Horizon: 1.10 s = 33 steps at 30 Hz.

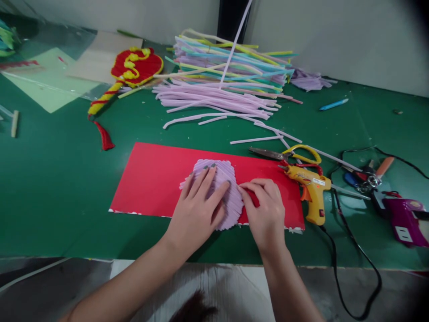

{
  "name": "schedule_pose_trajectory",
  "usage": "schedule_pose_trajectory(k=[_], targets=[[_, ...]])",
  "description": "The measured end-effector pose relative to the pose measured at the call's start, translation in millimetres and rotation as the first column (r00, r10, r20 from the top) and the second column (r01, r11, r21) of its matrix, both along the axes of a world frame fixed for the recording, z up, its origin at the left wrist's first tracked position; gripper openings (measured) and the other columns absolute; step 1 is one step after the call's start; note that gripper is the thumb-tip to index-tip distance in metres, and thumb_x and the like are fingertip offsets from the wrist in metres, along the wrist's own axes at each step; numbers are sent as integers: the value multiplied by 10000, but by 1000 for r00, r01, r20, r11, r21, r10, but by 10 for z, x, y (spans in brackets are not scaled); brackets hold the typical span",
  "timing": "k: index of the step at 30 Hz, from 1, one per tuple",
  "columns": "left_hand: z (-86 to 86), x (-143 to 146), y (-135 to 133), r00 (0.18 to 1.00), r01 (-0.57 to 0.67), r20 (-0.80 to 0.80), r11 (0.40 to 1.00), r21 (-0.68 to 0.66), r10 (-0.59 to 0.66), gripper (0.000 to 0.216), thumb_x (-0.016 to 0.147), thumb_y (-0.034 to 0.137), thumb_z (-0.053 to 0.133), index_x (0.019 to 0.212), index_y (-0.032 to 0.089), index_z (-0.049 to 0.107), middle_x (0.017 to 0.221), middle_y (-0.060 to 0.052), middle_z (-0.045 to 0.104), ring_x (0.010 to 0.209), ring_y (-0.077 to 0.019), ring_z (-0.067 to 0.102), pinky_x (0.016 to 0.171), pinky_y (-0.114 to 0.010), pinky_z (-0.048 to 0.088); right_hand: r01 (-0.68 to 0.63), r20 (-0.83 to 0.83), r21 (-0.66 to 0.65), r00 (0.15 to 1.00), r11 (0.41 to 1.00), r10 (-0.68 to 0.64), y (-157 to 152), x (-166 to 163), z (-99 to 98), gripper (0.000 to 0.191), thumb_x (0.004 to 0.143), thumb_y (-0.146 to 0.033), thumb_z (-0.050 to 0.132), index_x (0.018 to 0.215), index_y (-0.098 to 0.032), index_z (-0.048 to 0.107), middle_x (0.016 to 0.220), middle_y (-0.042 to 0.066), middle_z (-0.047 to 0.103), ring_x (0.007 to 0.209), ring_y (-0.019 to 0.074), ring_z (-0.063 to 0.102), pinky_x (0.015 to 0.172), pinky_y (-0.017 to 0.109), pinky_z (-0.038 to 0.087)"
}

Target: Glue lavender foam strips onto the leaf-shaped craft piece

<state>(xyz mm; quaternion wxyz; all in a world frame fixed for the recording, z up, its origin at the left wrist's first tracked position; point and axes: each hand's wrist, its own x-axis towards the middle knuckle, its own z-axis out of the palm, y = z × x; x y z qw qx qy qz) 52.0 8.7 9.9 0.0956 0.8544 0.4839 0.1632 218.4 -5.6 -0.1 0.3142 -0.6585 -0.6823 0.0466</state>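
Note:
A rounded panel of lilac pipe cleaners [231, 210], laid side by side, rests on a red board [150, 179]. My left hand [197, 201] lies flat across the panel with its fingers spread. At the panel's right edge, my right hand [264, 205] has thumb and forefinger pinched together; whatever sits between those fingertips is too small to make out. Just right of that hand are yellow-handled scissors [303, 153] and a yellow glue gun [315, 192] with a glue stick in its back, both partly over the board's right end.
Behind the board lies a heap of pastel pipe cleaners [231, 67], with loose lilac ones in front. A red and yellow fan-shaped piece [137, 67] with a tassel is at back left. Keys [372, 179], a purple tape dispenser [405, 219] and a black cord [342, 223] occupy the right side.

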Motion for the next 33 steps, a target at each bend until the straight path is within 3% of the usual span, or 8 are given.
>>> schedule_pose_trajectory(k=[33], targets=[[17,-5,6,1000,9,-8,1000,-29,-10,400,890,234,454,1281,214,539,1458,-119,404,1351,-287,359,1120,-506,269,-3,-43,-1,999,1000,3,-5,4,-14,151,892,-205,542,915,-192,691,861,51,633,816,170,575,762,330,464]])
